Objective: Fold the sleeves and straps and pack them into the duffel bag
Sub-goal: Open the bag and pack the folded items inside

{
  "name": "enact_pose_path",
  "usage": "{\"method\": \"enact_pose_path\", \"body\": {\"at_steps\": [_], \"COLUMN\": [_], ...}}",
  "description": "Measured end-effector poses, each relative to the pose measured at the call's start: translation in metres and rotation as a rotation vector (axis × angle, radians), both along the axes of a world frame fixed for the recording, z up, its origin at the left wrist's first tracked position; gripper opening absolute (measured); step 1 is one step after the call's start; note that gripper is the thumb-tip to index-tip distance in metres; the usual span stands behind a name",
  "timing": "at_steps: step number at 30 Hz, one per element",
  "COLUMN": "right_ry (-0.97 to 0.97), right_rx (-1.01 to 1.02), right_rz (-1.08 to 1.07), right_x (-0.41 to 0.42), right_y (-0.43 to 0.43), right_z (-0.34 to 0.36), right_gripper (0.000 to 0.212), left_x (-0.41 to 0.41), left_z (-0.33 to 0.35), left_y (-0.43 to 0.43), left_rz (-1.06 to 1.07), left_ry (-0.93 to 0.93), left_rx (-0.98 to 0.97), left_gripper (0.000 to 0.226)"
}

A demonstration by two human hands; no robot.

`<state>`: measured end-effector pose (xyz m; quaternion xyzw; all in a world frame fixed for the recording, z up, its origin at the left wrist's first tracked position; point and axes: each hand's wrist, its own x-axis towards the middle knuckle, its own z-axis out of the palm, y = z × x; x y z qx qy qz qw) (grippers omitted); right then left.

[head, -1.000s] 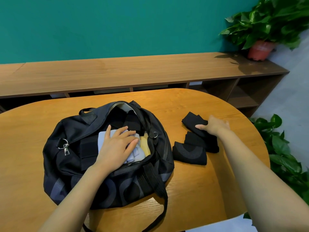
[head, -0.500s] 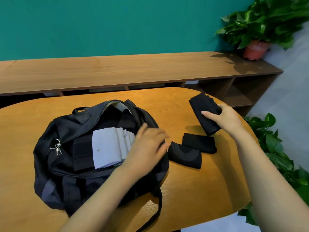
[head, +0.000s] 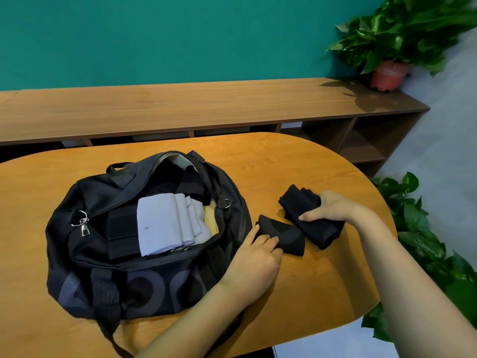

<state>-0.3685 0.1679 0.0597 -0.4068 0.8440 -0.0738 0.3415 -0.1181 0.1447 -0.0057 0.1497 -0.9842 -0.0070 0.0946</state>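
Gripping two black pieces beside the open duffel bag

At the frame's centre right, the right hand (head: 329,206) closes around a black bundle (head: 313,226) of folded fabric that rests on the wooden table (head: 296,164). Just left of it, the left hand (head: 258,257) curls its fingers over the near end of a small black sleeve (head: 286,235), thumb at its left edge; the sleeve lies flat, touching the bundle. The duffel bag (head: 134,285) sits at centre left, unzipped, just beside the left hand. Inside it lie white folded sleeves (head: 165,223), with a black strap (head: 121,228) to their left. A potted plant (head: 392,45) stands in the upper right corner on a long shelf unit (head: 180,107).
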Motion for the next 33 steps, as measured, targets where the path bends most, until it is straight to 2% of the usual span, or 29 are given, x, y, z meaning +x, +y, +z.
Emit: {"method": "enact_pose_path", "body": {"at_steps": [2,4,6,8,11,14,18,19,21,23,26,28,30,31,33], "right_ry": [0.043,-0.109,-0.239,-0.231,-0.213,-0.181,-0.115,-0.068,0.07,0.159,-0.064,-0.276,-0.448,-0.487,-0.478], "right_rx": [-0.153,-0.271,-0.226,-0.106,0.027,-0.02,-0.047,-0.042,-0.05,-0.174,-0.541,-0.676,-0.625,-0.561,-0.441], "right_rz": [-0.011,-0.035,0.029,0.117,0.153,0.127,0.061,0.064,0.033,-0.072,-0.269,-0.249,-0.16,-0.133,-0.139], "right_x": [0.001,0.008,0.026,0.043,0.062,0.065,0.073,0.075,0.078,0.079,0.097,0.124,0.153,0.164,0.178], "right_y": [0.004,0.008,0.009,0.004,-0.002,-0.004,0.003,0.005,0.008,0.007,-0.007,-0.026,-0.05,-0.062,-0.079], "right_z": [0.022,0.051,0.065,0.053,0.016,-0.008,-0.019,-0.017,0.0,0.022,0.054,0.065,0.058,0.047,0.022], "right_gripper": [0.048,0.035,0.035,0.044,0.073,0.078,0.099,0.099,0.089,0.074,0.068,0.065,0.057,0.065,0.098], "left_x": [0.002,0.003,0.003,0.005,0.013,0.032,0.068,0.076,0.093,0.105,0.115,0.116,0.118,0.12,0.129], "left_z": [0.003,0.004,0.004,0.007,0.021,0.047,0.066,0.067,0.065,0.058,0.05,0.048,0.047,0.048,0.049], "left_y": [-0.001,0.001,0.003,0.006,0.008,-0.009,-0.057,-0.069,-0.088,-0.098,-0.101,-0.101,-0.101,-0.101,-0.102], "left_rz": [-0.003,-0.003,0.012,0.014,0.014,0.122,0.303,0.336,0.351,0.331,0.316,0.303,0.287,0.297,0.379], "left_ry": [-0.055,-0.094,-0.096,-0.037,0.123,0.256,0.376,0.329,0.093,-0.139,-0.233,-0.225,-0.16,-0.072,0.204], "left_rx": [-0.033,-0.054,-0.073,-0.054,-0.053,-0.023,-0.013,0.002,0.092,0.148,0.117,0.11,0.155,0.194,0.184], "left_gripper": [0.014,0.013,0.012,0.016,0.032,0.046,0.042,0.044,0.061,0.08,0.089,0.088,0.081,0.074,0.054]}}
